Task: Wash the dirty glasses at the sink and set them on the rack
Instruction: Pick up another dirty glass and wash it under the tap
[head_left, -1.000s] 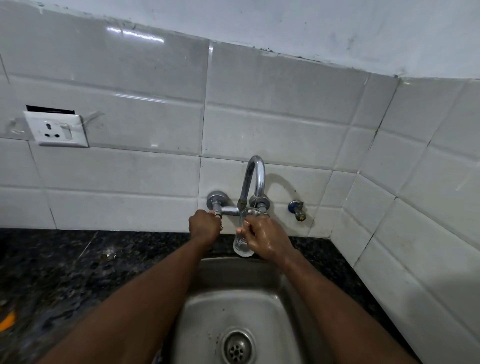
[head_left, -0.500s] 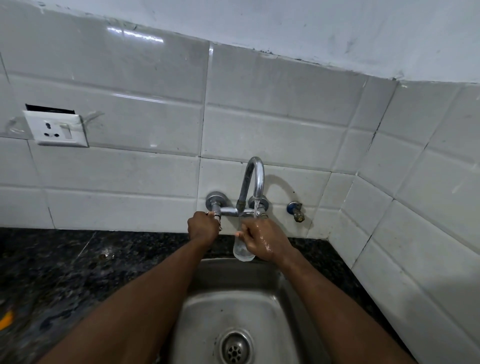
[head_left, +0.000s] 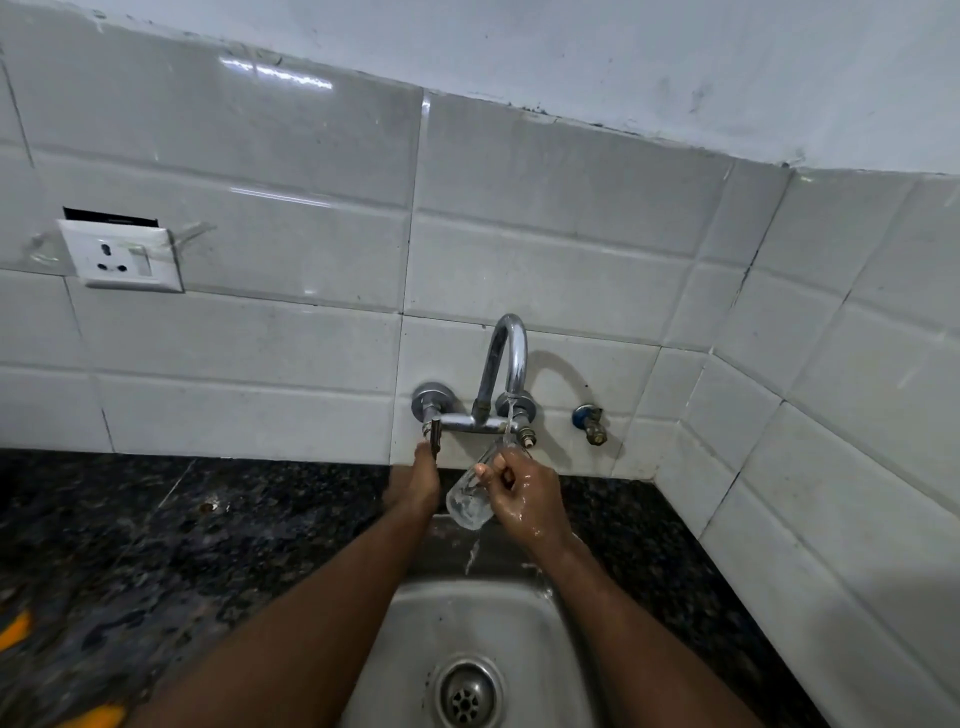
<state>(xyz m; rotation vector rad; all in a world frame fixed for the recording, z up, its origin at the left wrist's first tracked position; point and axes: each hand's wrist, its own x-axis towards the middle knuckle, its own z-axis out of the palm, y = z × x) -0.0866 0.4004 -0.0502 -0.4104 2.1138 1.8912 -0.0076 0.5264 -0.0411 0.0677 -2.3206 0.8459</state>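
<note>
Right hand (head_left: 524, 493) grips a tilted glass (head_left: 469, 501) under the tap (head_left: 511, 353), centre frame.
Left hand (head_left: 415, 480) at tap lever (head_left: 435, 441), grip unclear; turning the glass would rinse it evenly.

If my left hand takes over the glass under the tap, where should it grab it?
Probably the bare lower body near the base, coming from the left. The glass is tilted, base down-left and free, while the right hand wraps its upper part, where water from the tap runs in. The left hand, at the lever, is on that side.
</note>
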